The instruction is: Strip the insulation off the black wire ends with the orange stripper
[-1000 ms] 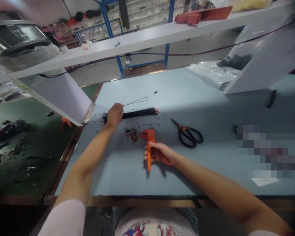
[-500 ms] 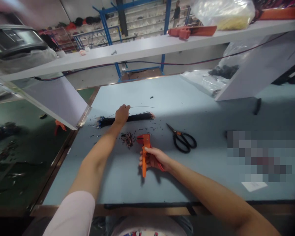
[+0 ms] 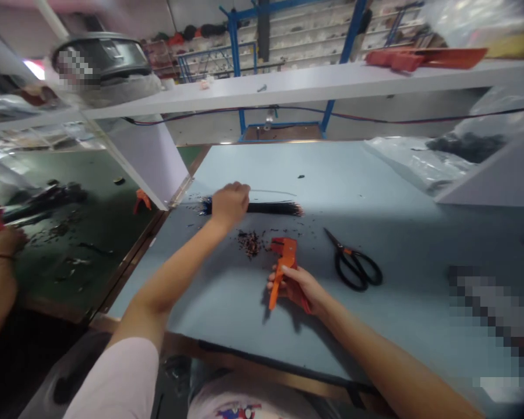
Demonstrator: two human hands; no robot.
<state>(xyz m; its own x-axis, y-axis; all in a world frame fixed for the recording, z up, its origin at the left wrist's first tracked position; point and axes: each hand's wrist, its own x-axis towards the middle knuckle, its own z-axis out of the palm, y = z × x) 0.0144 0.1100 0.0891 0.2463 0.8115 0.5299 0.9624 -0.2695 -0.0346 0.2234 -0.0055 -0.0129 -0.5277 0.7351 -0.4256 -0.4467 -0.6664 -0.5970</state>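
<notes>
My left hand (image 3: 230,203) is closed, its fingertips pinching one thin wire (image 3: 273,192) that points to the right. Beneath that hand lies a bundle of black wires (image 3: 275,208) with bare copper showing at the right end. My right hand (image 3: 303,284) is wrapped around an orange wire stripper (image 3: 284,251), whose jaws face left just above the table. A small heap of cut insulation bits (image 3: 250,243) lies beside the jaws. Black-handled scissors (image 3: 358,269) rest to the right of the stripper.
A white shelf (image 3: 314,81) spans the back of the blue table, carrying an orange tool (image 3: 423,60). Plastic bags (image 3: 423,163) lie at the back right. At far left, a co-worker's hand (image 3: 4,244) holds something red over another green table (image 3: 87,221).
The view has swung left, so the scene sits farther right and a co-worker's hand appears at left. My left hand still pinches a wire above the bundle; my right still grips the stripper.
</notes>
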